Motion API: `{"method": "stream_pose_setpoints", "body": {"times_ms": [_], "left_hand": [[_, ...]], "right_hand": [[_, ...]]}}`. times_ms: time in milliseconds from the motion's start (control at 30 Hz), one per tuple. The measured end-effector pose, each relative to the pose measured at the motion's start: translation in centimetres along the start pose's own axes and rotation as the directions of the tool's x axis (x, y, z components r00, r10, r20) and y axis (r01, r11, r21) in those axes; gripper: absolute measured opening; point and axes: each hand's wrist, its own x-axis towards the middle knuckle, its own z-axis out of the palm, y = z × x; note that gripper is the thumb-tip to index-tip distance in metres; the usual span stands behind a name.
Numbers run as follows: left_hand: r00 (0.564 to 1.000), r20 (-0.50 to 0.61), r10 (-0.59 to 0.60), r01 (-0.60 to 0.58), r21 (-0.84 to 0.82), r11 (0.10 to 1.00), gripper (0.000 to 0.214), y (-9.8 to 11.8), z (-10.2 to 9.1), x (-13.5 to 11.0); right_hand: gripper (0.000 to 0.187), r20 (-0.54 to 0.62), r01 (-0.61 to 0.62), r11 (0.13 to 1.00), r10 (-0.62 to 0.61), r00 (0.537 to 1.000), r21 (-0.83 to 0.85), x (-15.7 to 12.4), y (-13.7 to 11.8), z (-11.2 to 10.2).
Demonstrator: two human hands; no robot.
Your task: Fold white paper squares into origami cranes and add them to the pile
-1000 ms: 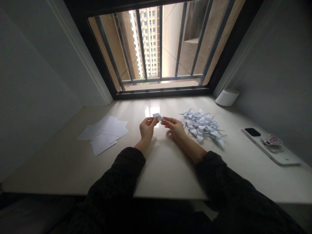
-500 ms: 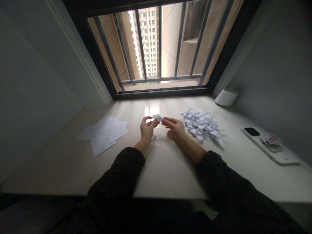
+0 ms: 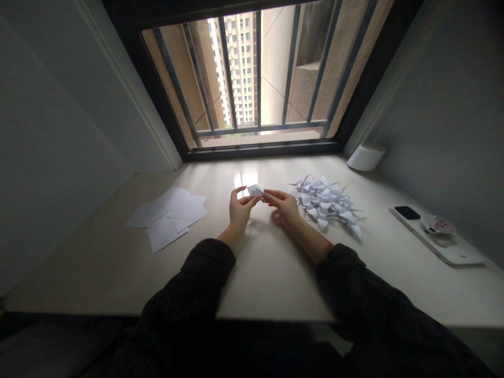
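Observation:
A small folded piece of white paper (image 3: 254, 190) is held up between both hands over the middle of the white tabletop. My left hand (image 3: 239, 208) pinches it from the left and below, with the thumb along its lower edge. From the right, my right hand (image 3: 284, 206) grips its corner between thumb and fingertips. A heap of folded white paper cranes (image 3: 325, 202) lies just right of my right hand. Several flat sheets of white paper (image 3: 169, 212) are spread, overlapping, to the left of my left hand.
A white phone (image 3: 437, 236) with a round grip on its back lies at the right. Near the window's right corner stands a white cylindrical object (image 3: 366, 157). The barred window (image 3: 255, 153) bounds the white tabletop (image 3: 271, 278) at the back, with walls on both sides.
My left thumb has shifted slightly right along the folded paper's lower edge, and more of the paper's face shows. My right hand keeps almost the same place.

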Motion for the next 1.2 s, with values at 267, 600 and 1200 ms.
{"method": "stream_pose_setpoints", "body": {"times_ms": [267,600,1200], "left_hand": [[0.997,-0.017,-0.081,0.08,-0.057,0.995,0.059,0.0,-0.1,0.3],[0.984,0.033,-0.177,0.179,-0.075,0.981,0.044,0.0,-0.3,0.8],[0.997,0.067,-0.045,0.049,-0.059,0.997,0.041,-0.4,0.1,0.4]], "right_hand": [[0.037,0.014,0.033,0.998,-0.033,0.999,-0.056,0.0,-0.4,0.1],[0.031,-0.001,0.068,0.996,-0.068,0.998,-0.065,0.1,-0.4,0.0],[0.045,-0.014,0.03,0.999,-0.03,0.999,0.02,0.6,0.6,-0.2]]}}
